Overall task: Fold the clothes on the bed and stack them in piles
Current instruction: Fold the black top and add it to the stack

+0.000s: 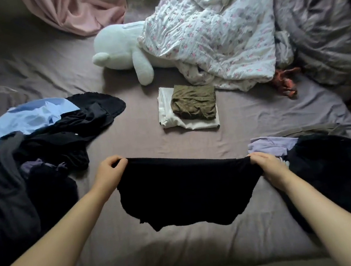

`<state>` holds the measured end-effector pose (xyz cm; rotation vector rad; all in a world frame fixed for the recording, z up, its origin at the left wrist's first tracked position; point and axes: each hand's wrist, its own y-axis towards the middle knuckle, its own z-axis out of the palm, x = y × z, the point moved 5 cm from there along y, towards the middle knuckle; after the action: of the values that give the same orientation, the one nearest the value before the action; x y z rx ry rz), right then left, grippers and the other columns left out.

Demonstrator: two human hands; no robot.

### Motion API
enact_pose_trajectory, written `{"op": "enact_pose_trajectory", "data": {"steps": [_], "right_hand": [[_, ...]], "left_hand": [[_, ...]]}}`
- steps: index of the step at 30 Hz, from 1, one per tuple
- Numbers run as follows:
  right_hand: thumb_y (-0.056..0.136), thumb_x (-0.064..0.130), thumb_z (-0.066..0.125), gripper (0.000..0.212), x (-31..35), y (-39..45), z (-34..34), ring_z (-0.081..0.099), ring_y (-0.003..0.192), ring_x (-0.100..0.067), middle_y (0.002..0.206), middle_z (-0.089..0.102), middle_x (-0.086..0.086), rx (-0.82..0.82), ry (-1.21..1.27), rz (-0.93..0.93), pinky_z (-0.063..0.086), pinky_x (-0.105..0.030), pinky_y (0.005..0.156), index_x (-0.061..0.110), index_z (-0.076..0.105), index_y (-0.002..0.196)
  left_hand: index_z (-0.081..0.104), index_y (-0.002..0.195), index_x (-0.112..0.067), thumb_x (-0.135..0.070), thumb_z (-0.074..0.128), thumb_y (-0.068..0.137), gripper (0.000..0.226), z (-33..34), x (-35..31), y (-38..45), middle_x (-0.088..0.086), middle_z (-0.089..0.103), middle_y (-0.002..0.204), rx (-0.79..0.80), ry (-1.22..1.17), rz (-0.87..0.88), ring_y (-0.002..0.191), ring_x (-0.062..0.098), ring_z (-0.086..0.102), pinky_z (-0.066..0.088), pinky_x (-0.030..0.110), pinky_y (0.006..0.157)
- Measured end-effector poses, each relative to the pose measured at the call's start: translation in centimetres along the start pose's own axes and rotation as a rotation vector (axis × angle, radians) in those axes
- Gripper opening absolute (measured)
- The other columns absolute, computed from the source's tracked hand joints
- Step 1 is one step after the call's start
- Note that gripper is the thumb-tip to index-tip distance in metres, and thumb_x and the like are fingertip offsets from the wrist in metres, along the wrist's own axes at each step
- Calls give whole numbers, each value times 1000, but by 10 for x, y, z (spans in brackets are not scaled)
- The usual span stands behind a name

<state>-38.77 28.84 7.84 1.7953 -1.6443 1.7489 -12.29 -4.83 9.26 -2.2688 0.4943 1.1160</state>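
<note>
Dark clothes heap [22, 188] cut off at left edge, plush toy [120, 50] half under floral quilt [214, 34].

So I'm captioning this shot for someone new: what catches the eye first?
The black garment stretched in front, its top edge pinched by the left hand and right hand. Beyond it, mid-bed, an olive folded piece tops a white one; behind lies a white plush toy.

Your only view sits on your head, facing forward and down across the bed [145, 135], close above your outstretched forearms.
</note>
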Motion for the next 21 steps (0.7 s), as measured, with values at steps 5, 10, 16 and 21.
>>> {"op": "enact_pose_trajectory", "data": {"steps": [5,10,16,21], "right_hand": [[91,0,50,20,-28,82,38,56,84,-19,90,65,-8,-70,-167,21,48,-23,69,8,66,96],[91,0,53,20,-61,177,76,57,88,-21,95,63,-9,-214,-198,-13,46,-26,73,5,67,103],[89,20,62,22,-92,242,88,60,107,-24,111,65,-7,-310,-172,24,47,-43,99,10,66,109],[92,20,51,32,-116,244,87,53,96,-20,116,64,-12,-289,-199,98,43,-31,87,4,61,118]], "left_hand": [[66,74,-15,-17,63,91,17,46,50,58,4,63,69,86,22,-123,63,17,56,47,32,65],[68,83,-5,-17,64,90,15,96,107,130,11,64,76,41,64,-178,68,21,55,46,30,65],[69,91,-13,-19,61,91,9,123,132,177,7,68,95,-125,36,-188,88,20,59,46,29,81],[63,116,-16,-17,59,88,28,157,116,120,9,54,118,-267,565,44,115,30,47,34,41,96]]}}
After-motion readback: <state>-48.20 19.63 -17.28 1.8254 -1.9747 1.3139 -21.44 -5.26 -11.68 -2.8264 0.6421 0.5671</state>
